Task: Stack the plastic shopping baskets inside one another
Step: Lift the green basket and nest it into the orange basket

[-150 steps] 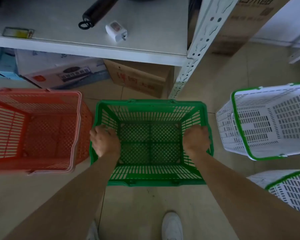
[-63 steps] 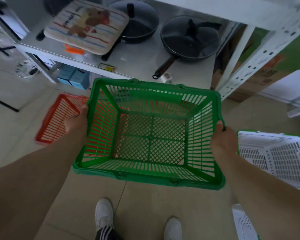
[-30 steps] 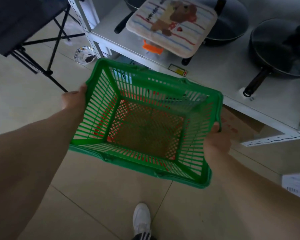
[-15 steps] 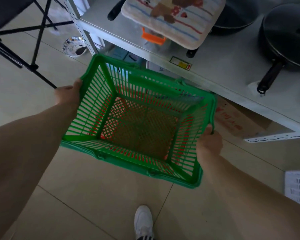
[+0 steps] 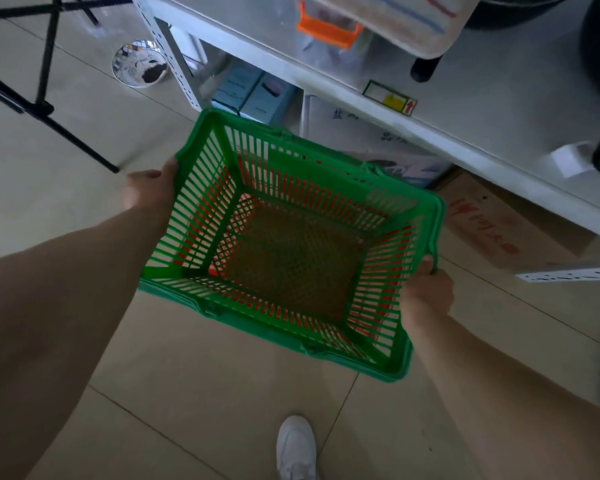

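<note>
Beside the shelf (image 5: 465, 109), both hands' grip clamps green basket (image 5: 201, 292) over red basket (image 5: 400, 237).

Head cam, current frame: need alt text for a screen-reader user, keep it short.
Both hands hold a green plastic shopping basket by its side rims, left hand and right hand, over a red basket seen only through its slats. A metal shelf unit stands behind; one white shoe shows on the tiled floor below.
</note>
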Tool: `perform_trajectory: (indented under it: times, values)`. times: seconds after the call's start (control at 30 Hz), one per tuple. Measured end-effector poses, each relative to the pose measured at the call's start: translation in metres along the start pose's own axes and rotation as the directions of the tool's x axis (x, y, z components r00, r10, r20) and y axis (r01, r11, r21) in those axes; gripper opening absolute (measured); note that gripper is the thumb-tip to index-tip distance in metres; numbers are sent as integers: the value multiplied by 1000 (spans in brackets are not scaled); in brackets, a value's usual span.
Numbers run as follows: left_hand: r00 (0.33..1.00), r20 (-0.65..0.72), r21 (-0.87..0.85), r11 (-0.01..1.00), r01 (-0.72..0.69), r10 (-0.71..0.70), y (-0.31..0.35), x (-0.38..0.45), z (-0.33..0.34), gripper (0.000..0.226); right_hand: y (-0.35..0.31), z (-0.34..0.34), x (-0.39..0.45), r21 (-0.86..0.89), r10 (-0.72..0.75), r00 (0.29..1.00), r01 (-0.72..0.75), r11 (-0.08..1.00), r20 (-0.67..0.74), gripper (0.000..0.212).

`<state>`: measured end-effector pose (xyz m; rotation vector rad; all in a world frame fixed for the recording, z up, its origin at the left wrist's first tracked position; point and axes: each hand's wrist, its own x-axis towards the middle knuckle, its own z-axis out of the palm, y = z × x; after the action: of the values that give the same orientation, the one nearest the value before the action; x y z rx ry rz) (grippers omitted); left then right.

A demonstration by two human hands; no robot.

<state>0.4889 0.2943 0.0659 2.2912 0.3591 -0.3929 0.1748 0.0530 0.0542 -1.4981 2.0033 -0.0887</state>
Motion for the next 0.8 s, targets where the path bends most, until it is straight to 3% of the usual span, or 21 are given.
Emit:
perform_trajectory:
  times: [0.13,0.63,0.8]
  values:
    - [999,-28,63,998,-13,15,-4,-2,16,42,10,16,12,15,21,999,-21,1000,31,57]
    - [1000,-14,205,979,-1,4,-37,14,61,47,27,56,30,-111,41,999,-39,993,22,51]
    - [997,-40,271,961,-48,61,-47,13,72,45,33,62,35,-218,-82,996,85,972,20,43]
